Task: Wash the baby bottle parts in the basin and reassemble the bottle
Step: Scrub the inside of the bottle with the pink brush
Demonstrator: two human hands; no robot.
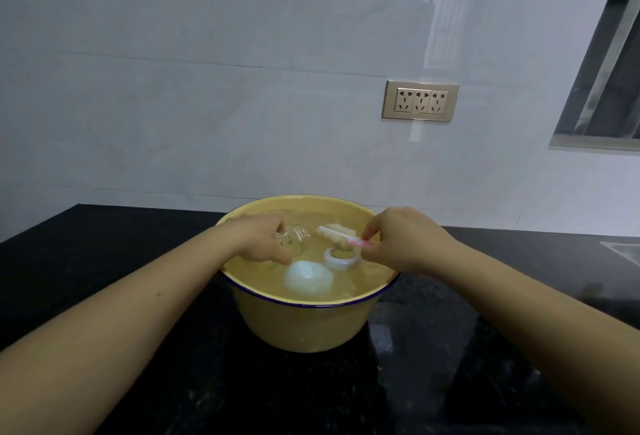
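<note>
While the left hand (263,242) grips the clear bottle (294,238) on its side in the water-filled basin (311,327), mouth facing right, the right hand (398,244) pinches the brush (341,236) by its pink handle, evidently lining bristles with that opening.

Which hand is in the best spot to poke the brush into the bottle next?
Probably the right hand: it pinches the brush by its pink handle, with the bristles pointing toward the open mouth of the bottle. The left hand is busy gripping the bottle in the basin.

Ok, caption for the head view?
Left hand holds the clear bottle, right hand pinches the pink-handled brush in the yellow basin.
</note>
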